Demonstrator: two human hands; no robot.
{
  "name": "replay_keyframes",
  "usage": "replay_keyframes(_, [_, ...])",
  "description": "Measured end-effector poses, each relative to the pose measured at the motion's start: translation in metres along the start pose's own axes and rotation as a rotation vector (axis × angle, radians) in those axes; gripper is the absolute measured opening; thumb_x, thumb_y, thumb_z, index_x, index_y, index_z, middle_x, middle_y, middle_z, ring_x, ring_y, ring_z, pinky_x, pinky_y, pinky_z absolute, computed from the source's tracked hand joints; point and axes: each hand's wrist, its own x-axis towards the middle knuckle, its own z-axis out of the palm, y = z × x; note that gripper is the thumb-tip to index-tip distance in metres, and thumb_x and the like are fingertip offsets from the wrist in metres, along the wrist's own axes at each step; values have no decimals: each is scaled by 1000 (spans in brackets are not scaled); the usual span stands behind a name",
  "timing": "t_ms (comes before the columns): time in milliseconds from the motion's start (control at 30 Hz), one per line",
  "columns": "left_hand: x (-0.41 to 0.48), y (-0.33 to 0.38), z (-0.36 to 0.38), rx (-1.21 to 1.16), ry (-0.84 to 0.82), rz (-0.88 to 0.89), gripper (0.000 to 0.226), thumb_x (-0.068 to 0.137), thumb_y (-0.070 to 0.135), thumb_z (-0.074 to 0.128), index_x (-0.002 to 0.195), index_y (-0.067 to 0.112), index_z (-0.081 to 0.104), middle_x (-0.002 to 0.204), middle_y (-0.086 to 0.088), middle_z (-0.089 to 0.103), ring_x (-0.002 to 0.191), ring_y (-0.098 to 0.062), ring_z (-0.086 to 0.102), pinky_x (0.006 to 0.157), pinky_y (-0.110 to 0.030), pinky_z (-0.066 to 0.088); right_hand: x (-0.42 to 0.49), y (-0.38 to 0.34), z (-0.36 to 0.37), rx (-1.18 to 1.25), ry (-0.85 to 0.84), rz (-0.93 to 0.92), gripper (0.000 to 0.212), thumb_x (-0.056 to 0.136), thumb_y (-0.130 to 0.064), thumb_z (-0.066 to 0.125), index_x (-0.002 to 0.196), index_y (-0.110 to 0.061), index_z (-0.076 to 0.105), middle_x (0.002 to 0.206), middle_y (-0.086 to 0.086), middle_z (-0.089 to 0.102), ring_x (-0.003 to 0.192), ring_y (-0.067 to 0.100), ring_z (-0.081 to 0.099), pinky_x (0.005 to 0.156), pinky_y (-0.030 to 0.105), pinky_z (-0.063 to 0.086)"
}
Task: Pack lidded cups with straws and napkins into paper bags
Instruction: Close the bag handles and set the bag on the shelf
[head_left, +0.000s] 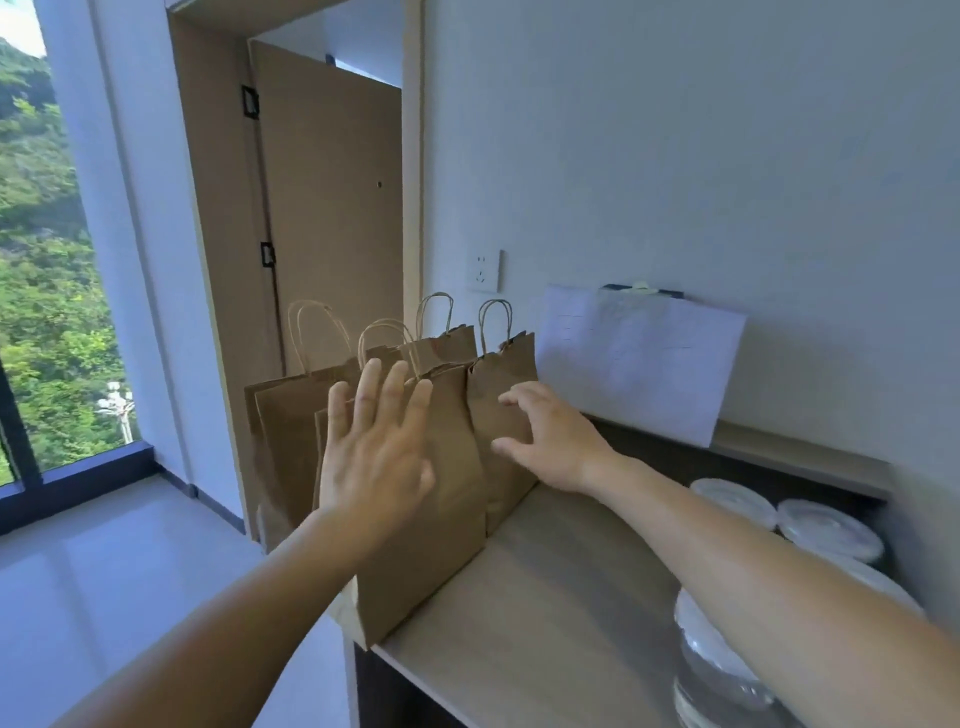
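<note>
Several brown paper bags with twisted handles stand at the left end of the wooden counter. The nearest bag sits at the counter's corner, and a second bag stands behind it to the right. My left hand is spread flat, fingers straight, in front of the nearest bag's upper left side. My right hand reaches with loosely spread fingers to the second bag's right side and holds nothing. Clear lidded cups stand at the lower right, partly hidden by my right forearm.
More white lids lie at the counter's right side. A white sheet of paper leans on the wall behind the bags, below a wall socket. A wooden door and a large window lie to the left.
</note>
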Motion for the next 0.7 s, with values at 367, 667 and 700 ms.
replay_keyframes(367, [-1, 217, -68, -357, -105, 247, 71, 89, 58, 46, 148, 25, 27, 160, -3, 18, 148, -27, 7, 118, -47, 12, -188, 86, -147, -175, 139, 298, 52, 94, -41, 62, 138, -15, 51, 140, 3, 48, 130, 20, 45, 107, 32, 36])
replay_keyframes(667, [-69, 446, -152, -473, -198, 518, 71, 85, 58, 50, 145, 21, 37, 155, -5, 30, 142, -27, 25, 112, -45, 23, -425, 174, -245, -188, 197, 603, 50, 94, -38, 62, 138, -17, 51, 146, 4, 42, 136, 22, 39, 111, 37, 34])
replay_keyframes(700, [-79, 468, -156, -481, -210, 543, 71, 85, 58, 50, 145, 22, 36, 155, -4, 31, 142, -27, 25, 112, -45, 23, -448, 183, -250, -187, 195, 634, 50, 95, -39, 61, 138, -18, 50, 147, 3, 41, 137, 21, 38, 112, 37, 34])
